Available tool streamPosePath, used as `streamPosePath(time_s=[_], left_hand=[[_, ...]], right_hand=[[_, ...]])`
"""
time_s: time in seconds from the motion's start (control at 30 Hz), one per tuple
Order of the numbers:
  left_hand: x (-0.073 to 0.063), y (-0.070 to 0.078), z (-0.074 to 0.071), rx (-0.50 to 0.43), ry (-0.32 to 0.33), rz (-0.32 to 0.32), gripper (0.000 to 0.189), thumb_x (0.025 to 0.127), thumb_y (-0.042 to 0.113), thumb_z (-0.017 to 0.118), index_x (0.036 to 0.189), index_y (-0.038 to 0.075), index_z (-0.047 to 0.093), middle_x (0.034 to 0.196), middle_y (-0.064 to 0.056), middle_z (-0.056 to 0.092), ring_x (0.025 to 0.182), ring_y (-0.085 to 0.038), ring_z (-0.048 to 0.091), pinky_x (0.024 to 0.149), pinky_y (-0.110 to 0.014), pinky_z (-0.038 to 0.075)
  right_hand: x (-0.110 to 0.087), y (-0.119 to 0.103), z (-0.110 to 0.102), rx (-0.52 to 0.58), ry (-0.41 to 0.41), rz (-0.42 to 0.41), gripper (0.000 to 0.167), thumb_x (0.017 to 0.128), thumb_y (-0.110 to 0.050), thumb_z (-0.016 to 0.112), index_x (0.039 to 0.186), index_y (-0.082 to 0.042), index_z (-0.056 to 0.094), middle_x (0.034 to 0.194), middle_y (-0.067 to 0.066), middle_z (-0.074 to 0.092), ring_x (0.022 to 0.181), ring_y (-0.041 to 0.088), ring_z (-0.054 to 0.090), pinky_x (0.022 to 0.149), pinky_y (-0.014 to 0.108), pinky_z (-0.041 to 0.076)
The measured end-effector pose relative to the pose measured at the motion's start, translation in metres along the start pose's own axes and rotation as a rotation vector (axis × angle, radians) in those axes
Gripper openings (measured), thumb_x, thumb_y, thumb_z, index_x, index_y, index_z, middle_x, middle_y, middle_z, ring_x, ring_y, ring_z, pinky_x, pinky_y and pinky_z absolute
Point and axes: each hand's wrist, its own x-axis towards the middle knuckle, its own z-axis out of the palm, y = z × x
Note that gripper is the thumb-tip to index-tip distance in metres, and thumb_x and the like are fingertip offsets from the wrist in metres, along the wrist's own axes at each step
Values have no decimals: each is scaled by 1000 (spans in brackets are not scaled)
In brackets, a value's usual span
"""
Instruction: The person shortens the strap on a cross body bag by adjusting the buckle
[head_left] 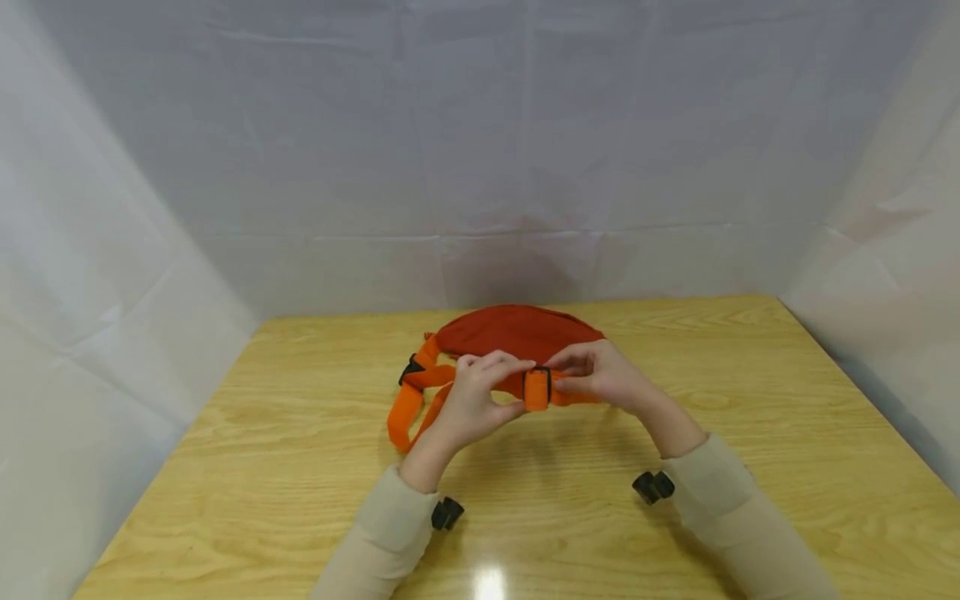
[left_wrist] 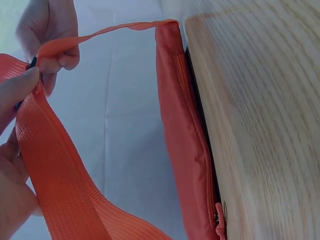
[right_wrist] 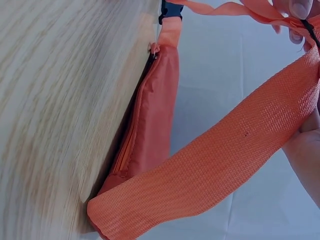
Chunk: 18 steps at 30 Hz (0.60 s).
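A red waist bag (head_left: pixel 517 332) lies on the table, its zip showing in both wrist views. Its orange strap (right_wrist: pixel 215 150) is raised in front of the bag, threaded through a black slide adjuster (head_left: pixel 547 383). My left hand (head_left: pixel 480 398) pinches the adjuster from the left, index finger at its top edge and thumb below by the strap. From the right, my right hand (head_left: pixel 603 373) pinches the strap just beside the adjuster with thumb and fingers. A loop of strap hangs at the left, near a black side-release buckle (head_left: pixel 411 369).
The wooden table (head_left: pixel 262 467) ends at a white sheet (head_left: pixel 480 167) behind the bag, and more sheeting hangs on both sides. Small black wrist cameras (head_left: pixel 652 487) stick out from both cuffs.
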Motion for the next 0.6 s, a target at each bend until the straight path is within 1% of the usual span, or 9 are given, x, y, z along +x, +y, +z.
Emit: streamPosePath(time_s=[0.1, 0.13, 0.2, 0.33, 0.43, 0.5, 0.6], left_hand=[[0, 1, 0, -2, 4, 0, 43, 65, 9, 78, 106, 6, 64, 95, -2, 59, 86, -13, 54, 76, -41, 28], [0, 1, 0, -1, 6, -1, 43, 65, 9, 78, 106, 6, 64, 95, -2, 58, 86, -13, 54, 76, -41, 27], [0, 1, -1, 3, 10, -7, 43, 65, 9, 78, 106, 6, 64, 94, -1, 58, 86, -13, 54, 76, -41, 27], [-1, 0, -1, 4, 13, -17, 43, 65, 9, 78, 106, 6, 64, 94, -1, 58, 87, -13, 54, 76, -41, 27], [-2, -1, -2, -2, 16, -27, 44, 65, 8, 78, 107, 6, 64, 95, -2, 60, 87, -14, 55, 77, -41, 27], [-3, -1, -2, -6, 15, -34, 45, 65, 7, 78, 107, 5, 63, 96, -2, 61, 88, -14, 55, 76, -40, 28], [-3, -1, -2, -18, 14, -41, 46, 65, 7, 78, 109, 5, 62, 97, -3, 63, 88, -15, 56, 76, -40, 28]], right_hand=[[0, -1, 1, 29, -3, -7, 27, 82, -9, 63, 103, 9, 60, 95, 19, 62, 79, 22, 63, 69, 33, 49], [-1, -1, 1, 43, -7, -15, 27, 82, -8, 63, 103, 9, 60, 95, 19, 62, 79, 22, 63, 69, 34, 49], [-1, 0, 1, 39, -23, -44, 26, 83, -8, 61, 103, 9, 60, 95, 19, 62, 80, 21, 62, 70, 34, 49], [-2, 4, -3, -6, -97, -112, 25, 85, -4, 57, 107, 9, 57, 103, 19, 59, 89, 19, 58, 76, 32, 47], [-4, 7, -5, -31, -142, -134, 28, 87, -1, 53, 112, 10, 53, 110, 21, 55, 95, 19, 55, 79, 31, 45], [-4, 8, -5, -26, -134, -131, 29, 87, 1, 52, 114, 12, 52, 112, 23, 54, 96, 18, 55, 79, 30, 45], [-4, 9, -4, -25, -87, -125, 28, 86, 3, 52, 112, 13, 53, 110, 24, 55, 95, 15, 56, 77, 30, 46]])
